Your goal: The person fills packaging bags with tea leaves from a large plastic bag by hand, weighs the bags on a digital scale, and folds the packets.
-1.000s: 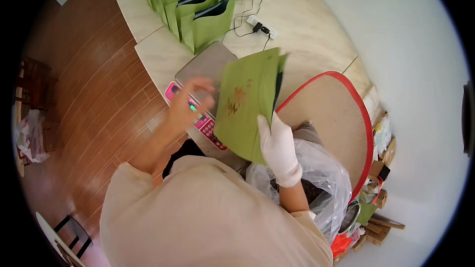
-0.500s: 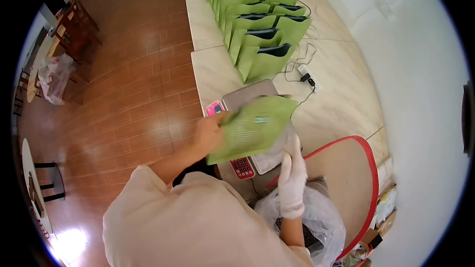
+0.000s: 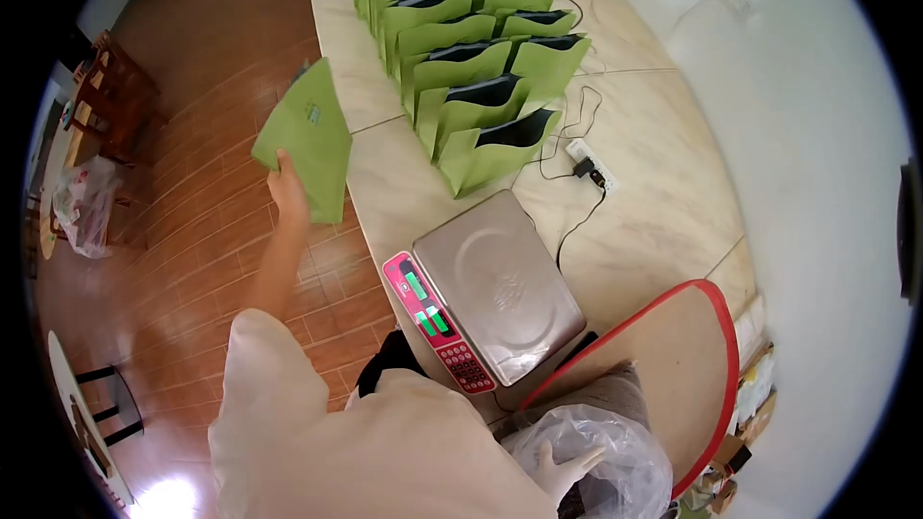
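Green bag pinched in the left hand, left of the table

Its label is too small to read — likewise the scale. The gloved right hand spreads wide at the plastic sack.

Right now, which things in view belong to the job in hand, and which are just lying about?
Likely the job:
green bag in left hand
standing green bags
lit scale
clear plastic bag at gloved right hand

Probably just lying about:
wooden chair
plastic bag beside it
cardboard boxes by the wall
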`<state>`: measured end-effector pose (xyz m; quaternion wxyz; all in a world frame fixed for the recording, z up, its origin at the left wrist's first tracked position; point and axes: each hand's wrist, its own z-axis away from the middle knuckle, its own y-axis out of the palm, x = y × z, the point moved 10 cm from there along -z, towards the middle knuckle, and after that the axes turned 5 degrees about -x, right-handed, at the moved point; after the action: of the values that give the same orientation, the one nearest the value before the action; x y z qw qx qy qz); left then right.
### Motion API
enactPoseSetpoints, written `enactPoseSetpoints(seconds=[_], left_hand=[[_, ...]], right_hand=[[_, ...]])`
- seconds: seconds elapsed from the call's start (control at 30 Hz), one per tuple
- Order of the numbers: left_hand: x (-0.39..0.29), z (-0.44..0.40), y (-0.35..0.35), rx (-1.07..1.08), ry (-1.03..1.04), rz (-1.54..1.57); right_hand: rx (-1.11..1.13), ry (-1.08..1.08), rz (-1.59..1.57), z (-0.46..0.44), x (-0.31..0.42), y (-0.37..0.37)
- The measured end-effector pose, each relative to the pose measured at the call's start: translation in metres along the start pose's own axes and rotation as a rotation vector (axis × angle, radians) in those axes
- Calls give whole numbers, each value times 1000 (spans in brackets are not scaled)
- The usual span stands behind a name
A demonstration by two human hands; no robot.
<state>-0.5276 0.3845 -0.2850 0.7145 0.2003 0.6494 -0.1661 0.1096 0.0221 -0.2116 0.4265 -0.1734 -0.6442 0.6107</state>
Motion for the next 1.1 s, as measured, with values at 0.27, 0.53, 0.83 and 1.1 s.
enactPoseSetpoints(seconds=[0.27, 0.53, 0.83, 1.1], left_hand=[[15, -131, 90, -191, -18, 168], [34, -247, 229, -41, -30, -117], [139, -309, 292, 119, 24, -679], [100, -225, 276, 410, 174, -496]], right_hand=[[-20, 62, 161, -28, -13, 14], [-32, -7, 324, -28, -11, 15], [5, 54, 423, -41, -59, 27], [-30, 167, 312, -36, 0, 15]])
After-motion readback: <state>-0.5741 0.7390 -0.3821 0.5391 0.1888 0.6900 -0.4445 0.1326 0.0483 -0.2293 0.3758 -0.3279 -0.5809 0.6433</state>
